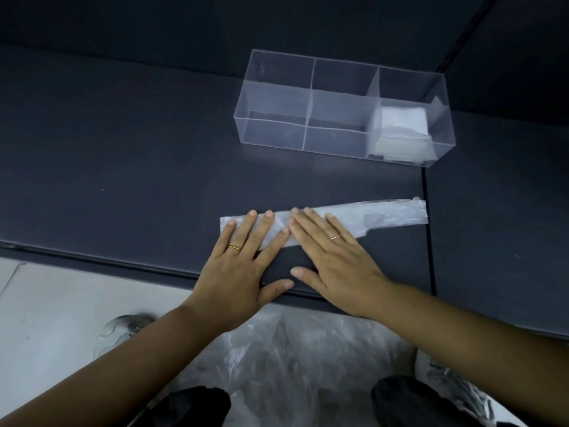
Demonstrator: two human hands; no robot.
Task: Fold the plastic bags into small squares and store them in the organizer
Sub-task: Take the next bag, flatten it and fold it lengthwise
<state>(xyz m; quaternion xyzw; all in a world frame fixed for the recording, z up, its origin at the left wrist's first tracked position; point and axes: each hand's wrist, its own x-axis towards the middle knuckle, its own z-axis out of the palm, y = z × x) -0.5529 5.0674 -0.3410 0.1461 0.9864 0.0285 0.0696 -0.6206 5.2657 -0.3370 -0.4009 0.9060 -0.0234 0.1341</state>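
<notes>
A dark table meets dark wall panels above pale floor.

You are sitting at a plain, boxed-in work booth. The desk before you is covered in matte dark sheets, with a seam running between two of them. Matching dark panels stand upright behind it and on your right, shutting out the room beyond. On your left a pale floor lies close under the desk's front edge, so the desk sits low. A clear organizer on the desk and a heap of plastic bags between your knees make it a sorting spot. What building this is cannot be told.
</notes>
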